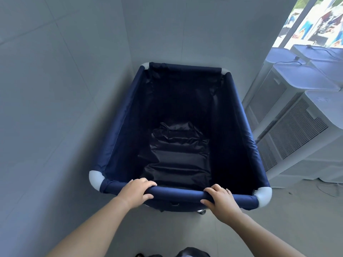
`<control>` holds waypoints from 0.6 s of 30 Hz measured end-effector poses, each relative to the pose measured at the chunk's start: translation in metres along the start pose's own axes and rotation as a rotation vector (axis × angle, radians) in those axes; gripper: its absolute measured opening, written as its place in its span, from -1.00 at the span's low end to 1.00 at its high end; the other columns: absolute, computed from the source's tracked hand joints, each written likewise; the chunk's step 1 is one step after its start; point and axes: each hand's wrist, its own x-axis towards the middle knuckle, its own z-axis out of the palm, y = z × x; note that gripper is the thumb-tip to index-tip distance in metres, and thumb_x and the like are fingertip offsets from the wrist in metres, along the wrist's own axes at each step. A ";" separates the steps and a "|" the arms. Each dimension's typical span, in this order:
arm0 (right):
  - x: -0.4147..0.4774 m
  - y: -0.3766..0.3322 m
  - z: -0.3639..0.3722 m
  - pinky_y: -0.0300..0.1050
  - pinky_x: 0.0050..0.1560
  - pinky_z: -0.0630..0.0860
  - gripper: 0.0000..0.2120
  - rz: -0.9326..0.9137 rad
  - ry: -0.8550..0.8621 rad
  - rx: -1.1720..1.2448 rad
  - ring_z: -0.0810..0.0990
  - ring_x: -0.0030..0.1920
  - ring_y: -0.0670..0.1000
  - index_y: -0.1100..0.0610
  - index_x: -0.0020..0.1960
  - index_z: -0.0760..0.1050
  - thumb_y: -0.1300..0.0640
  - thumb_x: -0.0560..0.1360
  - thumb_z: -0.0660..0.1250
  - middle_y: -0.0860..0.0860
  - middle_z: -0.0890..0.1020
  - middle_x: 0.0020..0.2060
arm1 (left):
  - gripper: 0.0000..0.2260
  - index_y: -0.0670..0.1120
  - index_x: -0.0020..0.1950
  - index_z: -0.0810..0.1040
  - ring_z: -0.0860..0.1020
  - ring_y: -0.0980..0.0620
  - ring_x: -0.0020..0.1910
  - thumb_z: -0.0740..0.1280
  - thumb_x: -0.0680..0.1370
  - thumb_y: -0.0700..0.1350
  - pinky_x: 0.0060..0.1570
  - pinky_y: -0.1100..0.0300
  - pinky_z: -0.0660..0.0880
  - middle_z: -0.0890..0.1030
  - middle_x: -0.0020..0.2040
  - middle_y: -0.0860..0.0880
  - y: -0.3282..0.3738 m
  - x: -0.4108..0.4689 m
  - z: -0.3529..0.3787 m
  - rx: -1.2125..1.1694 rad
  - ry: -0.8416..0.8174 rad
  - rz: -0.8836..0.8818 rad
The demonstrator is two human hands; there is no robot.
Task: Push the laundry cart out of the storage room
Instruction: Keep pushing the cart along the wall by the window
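Observation:
A laundry cart of dark navy fabric with white plastic corner pieces fills the middle of the head view. Its far end sits close to the corner of two grey tiled walls. Inside, only crumpled dark liner fabric shows at the bottom. My left hand is wrapped over the near padded rim bar, left of centre. My right hand grips the same bar right of centre. A caster wheel shows just under the near rim.
A grey tiled wall runs close along the cart's left side. White air-conditioner units stand in a row on the right, close to the cart. A bright window is at top right. Grey floor lies beneath me.

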 end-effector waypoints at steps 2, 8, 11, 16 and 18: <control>0.001 -0.006 0.004 0.04 0.41 0.11 -0.58 0.042 -0.028 -0.005 0.44 0.19 -0.02 -0.09 0.32 0.36 -0.24 0.55 0.12 -0.11 0.45 0.17 | -0.65 0.19 0.35 0.34 0.41 0.04 0.26 0.23 0.57 0.10 0.40 -0.09 0.19 0.46 0.27 0.11 -0.006 -0.001 0.000 0.025 -0.020 -0.017; 0.002 -0.016 0.017 0.15 0.41 0.00 -0.58 0.101 -0.054 -0.072 0.35 0.26 0.01 -0.15 0.31 0.26 -0.30 0.54 0.03 -0.13 0.39 0.19 | -0.68 0.27 0.35 0.25 0.33 0.01 0.28 0.11 0.59 0.15 0.35 -0.07 0.12 0.41 0.28 0.12 -0.012 0.005 0.007 0.102 -0.088 -0.017; 0.003 -0.015 0.018 0.14 0.40 0.02 -0.61 0.121 -0.055 -0.063 0.36 0.23 0.01 -0.14 0.28 0.28 -0.29 0.54 0.04 -0.12 0.39 0.17 | -0.67 0.27 0.37 0.20 0.32 -0.01 0.28 0.07 0.60 0.17 0.32 -0.08 0.13 0.37 0.30 0.10 -0.015 0.008 0.010 0.145 -0.113 -0.014; 0.003 -0.015 0.019 0.12 0.37 0.04 -0.62 0.112 -0.050 -0.071 0.36 0.23 0.02 -0.14 0.27 0.28 -0.28 0.54 0.05 -0.12 0.38 0.16 | -0.67 0.27 0.37 0.19 0.32 0.00 0.27 0.06 0.60 0.17 0.28 -0.06 0.14 0.35 0.30 0.11 -0.016 0.010 0.010 0.168 -0.128 -0.014; 0.003 -0.014 0.017 0.12 0.35 0.07 -0.64 0.087 -0.065 -0.069 0.36 0.22 0.02 -0.14 0.27 0.27 -0.26 0.55 0.03 -0.11 0.38 0.16 | -0.68 0.27 0.36 0.20 0.31 0.01 0.27 0.07 0.60 0.17 0.29 -0.06 0.13 0.35 0.29 0.11 -0.015 0.009 0.009 0.160 -0.142 -0.025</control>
